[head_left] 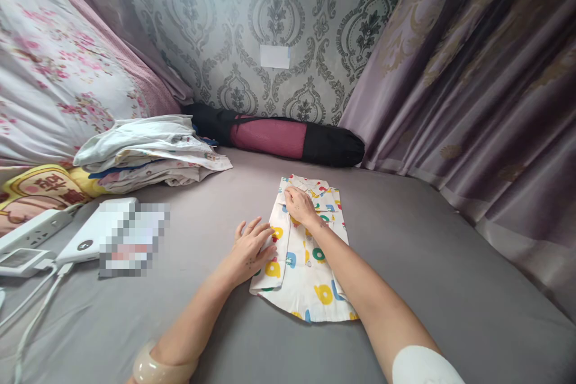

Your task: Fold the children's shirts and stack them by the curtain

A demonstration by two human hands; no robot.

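Observation:
A small white shirt printed with colourful letters lies on the grey bedsheet. Its sides are folded inward in a narrow shape, with the collar at the far end and the curved hem near me. My left hand rests at the shirt's left folded edge, its fingers spread and the tips touching the cloth. Up by the collar, my right hand has its fingers curled together on the fabric at the left shoulder. That forearm crosses over the shirt's right side and hides part of it.
Folded clothes are stacked at the left, near a yellow cushion. A power strip, a white power bank with cables and a blurred-out item lie below. A black and pink roll bag lies along the wall; curtains hang right.

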